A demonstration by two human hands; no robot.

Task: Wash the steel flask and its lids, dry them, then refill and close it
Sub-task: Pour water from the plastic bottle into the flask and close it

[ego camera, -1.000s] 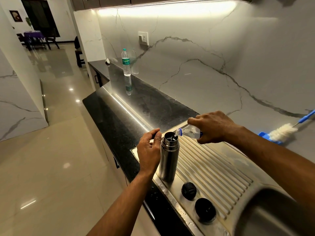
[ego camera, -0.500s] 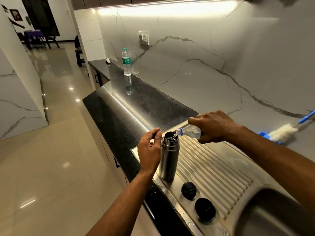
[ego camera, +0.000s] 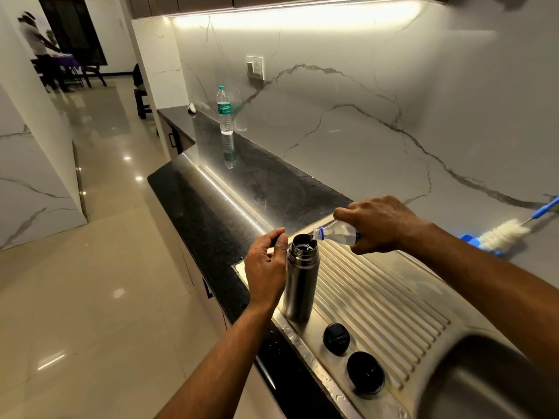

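Steel flask point(ego camera: 300, 282) stands upright, mouth open, on near-left corner of ribbed drainboard point(ego camera: 393, 297). Left hand point(ego camera: 266, 267) wraps its upper body from the left, grip curled round it, thumb by the rim. Right hand point(ego camera: 379, 223) holds a small clear bottle point(ego camera: 335, 232) tipped w/ its mouth at the flask's rim; grip closed round the bottle body. Water visible at the flask mouth. Two black lids on the drainboard near of the flask: smaller one point(ego camera: 336, 338) just right of flask base, larger one point(ego camera: 365, 371) nearer still, apart from each other. Far right: white-bristle bottle brush point(ego camera: 502, 234) w/ blue handle by the wall. Far left on the dark surface point(ego camera: 211, 207): sealed water bottle w/ green label point(ego camera: 224, 110), upright.
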